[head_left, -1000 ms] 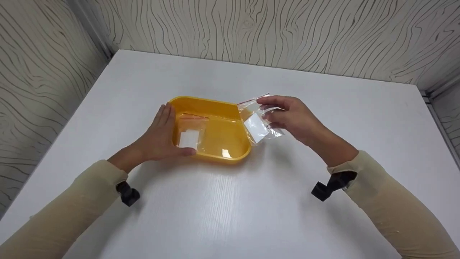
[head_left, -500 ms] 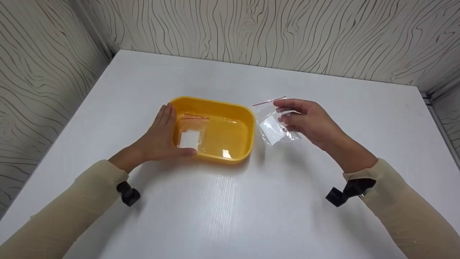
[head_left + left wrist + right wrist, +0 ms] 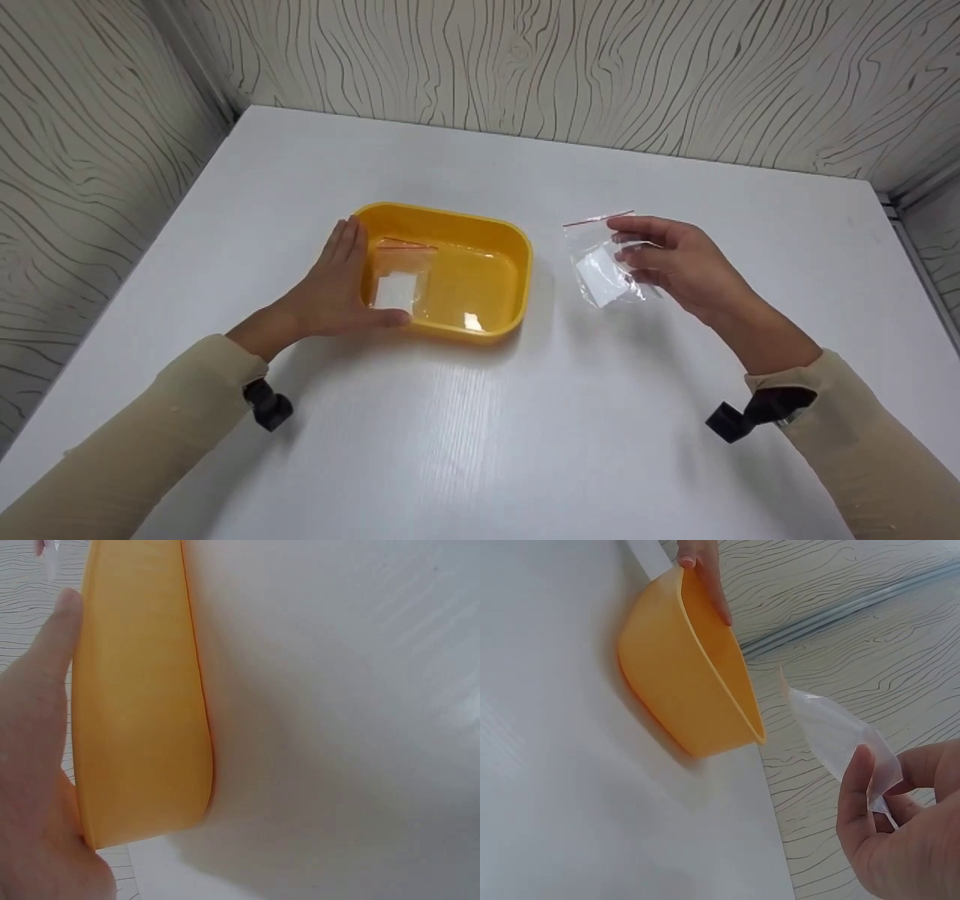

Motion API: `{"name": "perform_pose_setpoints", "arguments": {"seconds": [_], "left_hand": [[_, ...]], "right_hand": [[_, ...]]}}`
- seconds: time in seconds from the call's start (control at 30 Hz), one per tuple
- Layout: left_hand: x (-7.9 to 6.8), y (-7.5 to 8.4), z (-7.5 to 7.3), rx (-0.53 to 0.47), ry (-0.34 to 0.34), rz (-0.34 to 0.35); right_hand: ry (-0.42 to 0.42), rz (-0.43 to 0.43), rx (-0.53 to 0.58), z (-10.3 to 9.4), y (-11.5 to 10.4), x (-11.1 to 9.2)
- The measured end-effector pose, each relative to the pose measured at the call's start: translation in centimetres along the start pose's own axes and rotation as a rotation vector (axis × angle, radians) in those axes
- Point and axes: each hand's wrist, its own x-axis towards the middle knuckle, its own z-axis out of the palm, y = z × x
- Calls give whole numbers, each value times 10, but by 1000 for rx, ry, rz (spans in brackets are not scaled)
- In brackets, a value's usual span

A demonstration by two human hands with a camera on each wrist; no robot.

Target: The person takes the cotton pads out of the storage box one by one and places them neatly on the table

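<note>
A yellow plastic tray [image 3: 480, 334] stands on the white table, and a clear zip bag [image 3: 405, 259] with a white piece inside lies at its left end. My left hand [image 3: 322, 292] rests against the tray's left end, fingers straight along the side and thumb on the near rim. To the right of the tray, my right hand [image 3: 686, 262] pinches a second zip bag [image 3: 600, 274] between thumb and fingers. This bag has a red seal line at its top and a white piece in it. It hangs above the table, apart from the tray [image 3: 675, 667].
The white table [image 3: 465, 435] extends around the tray. Wood-patterned panels [image 3: 525, 67] stand behind it and at the sides. A black wrist mount [image 3: 268, 405] sits on the left sleeve, another mount [image 3: 757, 414] on the right.
My right hand has moved right and slightly toward me with the zip bag, away from the tray's right rim. The left hand and tray stay in place.
</note>
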Motion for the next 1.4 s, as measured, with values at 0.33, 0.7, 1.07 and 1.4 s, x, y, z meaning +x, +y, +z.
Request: {"name": "perform_pose_setpoints", "arguments": {"seconds": [0.33, 0.7, 1.07, 1.4], "left_hand": [[-1, 1, 0, 2, 4, 7], [0, 0, 0, 2, 3, 0], [0, 1, 0, 4, 4, 0], [1, -1, 1, 4, 9, 10]], "right_hand": [[16, 9, 63, -24, 7, -9], [37, -5, 82, -51, 23, -17], [41, -8, 128, -74, 34, -24], [42, -24, 166, -96, 44, -30]]}}
